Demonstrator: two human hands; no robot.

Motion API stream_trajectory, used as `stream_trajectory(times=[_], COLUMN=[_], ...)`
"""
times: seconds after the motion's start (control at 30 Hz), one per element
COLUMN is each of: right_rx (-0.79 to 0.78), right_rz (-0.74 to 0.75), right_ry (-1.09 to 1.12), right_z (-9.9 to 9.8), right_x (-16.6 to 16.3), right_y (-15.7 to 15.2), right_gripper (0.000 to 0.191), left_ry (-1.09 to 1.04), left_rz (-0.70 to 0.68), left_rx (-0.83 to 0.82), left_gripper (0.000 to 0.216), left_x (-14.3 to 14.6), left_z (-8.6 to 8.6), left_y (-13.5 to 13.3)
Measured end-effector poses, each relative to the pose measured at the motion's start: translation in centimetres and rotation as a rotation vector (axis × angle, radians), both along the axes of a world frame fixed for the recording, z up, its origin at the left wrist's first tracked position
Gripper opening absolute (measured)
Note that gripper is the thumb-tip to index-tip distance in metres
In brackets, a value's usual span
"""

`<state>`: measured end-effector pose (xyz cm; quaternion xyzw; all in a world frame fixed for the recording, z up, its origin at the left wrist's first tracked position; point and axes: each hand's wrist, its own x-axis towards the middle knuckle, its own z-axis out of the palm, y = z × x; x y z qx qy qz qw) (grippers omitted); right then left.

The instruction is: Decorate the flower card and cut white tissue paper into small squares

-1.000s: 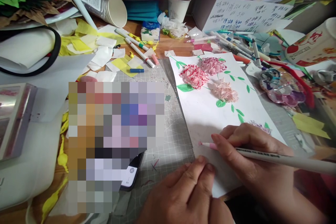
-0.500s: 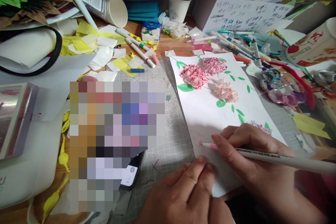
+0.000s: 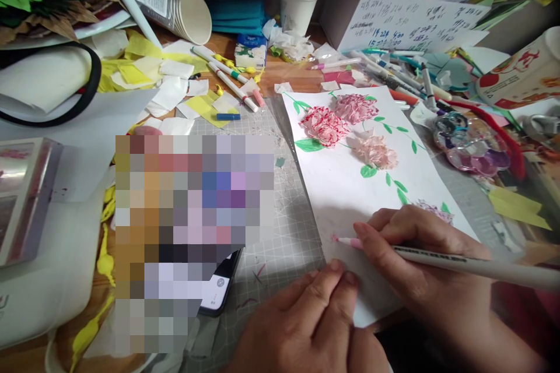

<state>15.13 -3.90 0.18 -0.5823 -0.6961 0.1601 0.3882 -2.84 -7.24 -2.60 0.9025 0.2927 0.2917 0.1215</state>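
Note:
My right hand [image 3: 420, 262] grips a white marker [image 3: 437, 257] with a pink tip. The marker's point touches a small pink mark [image 3: 335, 238] low on the white sheet of paper [image 3: 332, 192]. On the sheet are ruffled paper flowers: a red-edged one [image 3: 324, 126], a purple one [image 3: 356, 108] and a pale pink one [image 3: 376, 148], with green drawn leaves [image 3: 401, 193]. Another purplish flower [image 3: 434, 210] is partly behind my right hand. My left hand [image 3: 310, 320] rests its outstretched fingertips on the sheet's lower left edge; its thumb side is partly cut off.
A grey cutting mat [image 3: 258, 215] lies beneath the sheet. Left are a phone [image 3: 221, 285] and a blurred-out patch. Paper scraps [image 3: 168, 96] and pens [image 3: 234, 86] lie farther back. A paint palette [image 3: 476, 151] and a tilted paper cup [image 3: 520, 73] stand right.
The view has shifted very slightly. Both hands and the marker stay in the same places on the sheet.

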Motion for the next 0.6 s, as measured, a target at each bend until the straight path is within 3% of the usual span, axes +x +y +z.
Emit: stream_trajectory(times=[0.4, 0.6], right_rx=[-0.017, -0.063], right_rz=[0.011, -0.095], right_ry=[0.05, 0.396], right_z=[-0.09, 0.11], right_x=[0.07, 0.22], right_y=[-0.07, -0.13], right_gripper=[0.028, 0.023], left_ry=[-0.043, -0.011], left_rz=[0.027, 0.032], left_rx=[0.08, -0.043], left_gripper=[0.023, 0.017], left_x=[0.54, 0.04], left_z=[0.31, -0.05], left_y=[0.09, -0.35])
